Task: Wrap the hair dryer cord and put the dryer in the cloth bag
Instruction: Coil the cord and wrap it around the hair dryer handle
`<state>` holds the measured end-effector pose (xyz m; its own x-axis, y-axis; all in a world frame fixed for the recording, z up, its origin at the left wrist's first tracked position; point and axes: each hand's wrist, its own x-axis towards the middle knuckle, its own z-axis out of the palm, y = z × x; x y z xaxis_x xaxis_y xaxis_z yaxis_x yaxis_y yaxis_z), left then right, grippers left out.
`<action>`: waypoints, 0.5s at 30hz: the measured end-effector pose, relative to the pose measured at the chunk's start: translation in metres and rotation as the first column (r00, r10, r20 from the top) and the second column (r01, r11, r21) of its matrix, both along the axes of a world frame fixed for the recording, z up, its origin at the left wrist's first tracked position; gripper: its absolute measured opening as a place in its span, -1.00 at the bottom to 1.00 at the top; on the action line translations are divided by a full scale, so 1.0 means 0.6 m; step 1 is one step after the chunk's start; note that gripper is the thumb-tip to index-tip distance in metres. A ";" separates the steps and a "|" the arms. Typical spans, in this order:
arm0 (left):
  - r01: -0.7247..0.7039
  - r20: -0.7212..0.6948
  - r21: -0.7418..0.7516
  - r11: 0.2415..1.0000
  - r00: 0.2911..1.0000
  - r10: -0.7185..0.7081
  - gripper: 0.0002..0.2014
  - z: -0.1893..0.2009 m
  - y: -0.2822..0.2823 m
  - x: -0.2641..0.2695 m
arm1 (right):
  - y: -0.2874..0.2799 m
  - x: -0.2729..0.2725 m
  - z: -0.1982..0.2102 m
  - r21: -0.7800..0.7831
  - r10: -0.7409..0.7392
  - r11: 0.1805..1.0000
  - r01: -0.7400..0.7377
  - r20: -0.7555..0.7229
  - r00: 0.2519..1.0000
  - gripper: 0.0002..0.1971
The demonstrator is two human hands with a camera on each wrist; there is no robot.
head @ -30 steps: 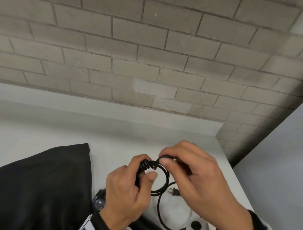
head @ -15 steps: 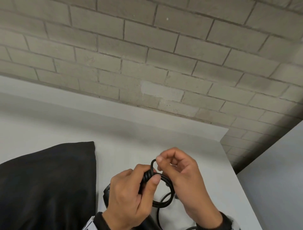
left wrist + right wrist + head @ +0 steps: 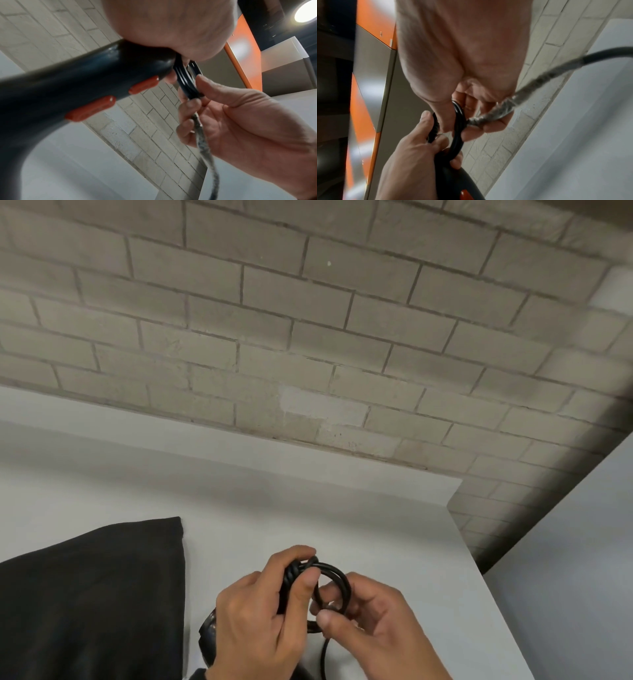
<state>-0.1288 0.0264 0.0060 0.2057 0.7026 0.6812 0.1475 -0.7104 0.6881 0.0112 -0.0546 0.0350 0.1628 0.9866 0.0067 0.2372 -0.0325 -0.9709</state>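
A black hair dryer (image 3: 72, 81) with two orange switches is held by its handle end in my left hand (image 3: 274, 611), whose thumb presses the coiled black cord (image 3: 337, 575) against the handle. The dryer's body (image 3: 207, 633) shows below that hand. My right hand (image 3: 363, 618) pinches the cord loops (image 3: 187, 83) at their lower side; the loose cord (image 3: 539, 83) runs out through its fingers. The black cloth bag (image 3: 89, 594) lies flat on the table to the left of both hands.
A white table (image 3: 394, 535) runs under the hands, with its right edge close by. A grey brick wall (image 3: 308, 337) stands behind it. An orange and grey cabinet (image 3: 248, 60) shows in the wrist views.
My right hand has moved from the top of the cord loop down to its lower side. The left hand keeps its grip on the handle and coil. The plug is out of sight now.
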 end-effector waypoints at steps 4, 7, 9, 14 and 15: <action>0.044 0.002 -0.100 0.994 0.999 -0.044 -0.63 -0.005 -0.004 0.002 | 0.003 0.008 0.014 -0.020 0.059 0.998 -0.058 0.068 0.996 -0.95; 0.061 0.007 -0.135 0.989 0.998 -0.060 -0.65 -0.004 -0.004 0.002 | 0.007 0.009 0.013 -0.048 0.052 0.998 -0.047 0.113 0.992 -0.95; 0.061 -0.023 -0.144 0.988 0.998 -0.065 -0.66 -0.003 -0.003 0.001 | 0.009 0.005 0.008 -0.049 0.045 0.998 -0.040 0.117 0.992 -0.91; 0.095 -0.014 -0.216 0.972 0.995 -0.101 -0.59 -0.006 -0.004 0.000 | 0.009 -0.003 -0.016 0.042 -0.060 0.998 0.054 0.135 0.989 -0.80; 0.098 -0.011 -0.218 0.971 0.995 -0.103 -0.58 -0.005 -0.004 0.001 | 0.010 -0.009 -0.025 0.096 -0.132 0.988 0.118 0.164 0.977 -0.72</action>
<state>-0.1281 0.0243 0.0030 0.2965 0.8081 0.5089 0.0998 -0.5562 0.8251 0.0060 -0.0484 0.0198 0.2739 0.9532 0.1283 0.3981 0.0090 -0.9173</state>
